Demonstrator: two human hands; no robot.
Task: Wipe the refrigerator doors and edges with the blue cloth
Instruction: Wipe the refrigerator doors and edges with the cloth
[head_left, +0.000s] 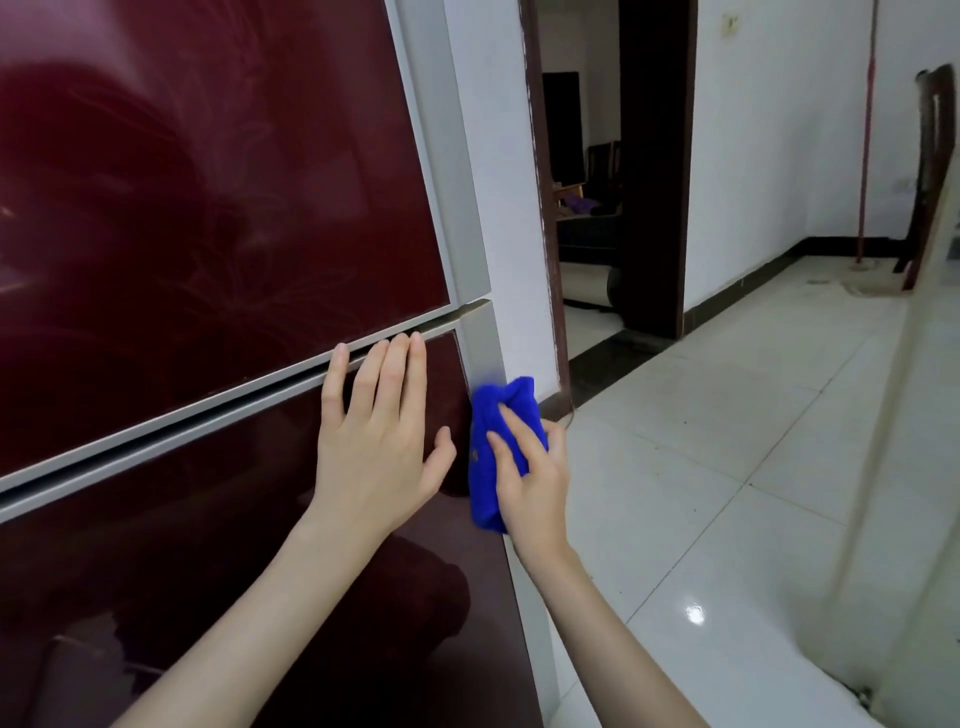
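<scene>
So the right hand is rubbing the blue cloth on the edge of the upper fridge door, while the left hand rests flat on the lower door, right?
Not quite: the head view shows the right hand holding the blue cloth on the edge of the lower door, below the gap. The left hand does rest flat on that door.

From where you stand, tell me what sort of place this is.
Likely a home, perhaps its kitchen area: a dark red refrigerator, a white tiled floor, and a doorway opening onto a room with furniture.
</scene>
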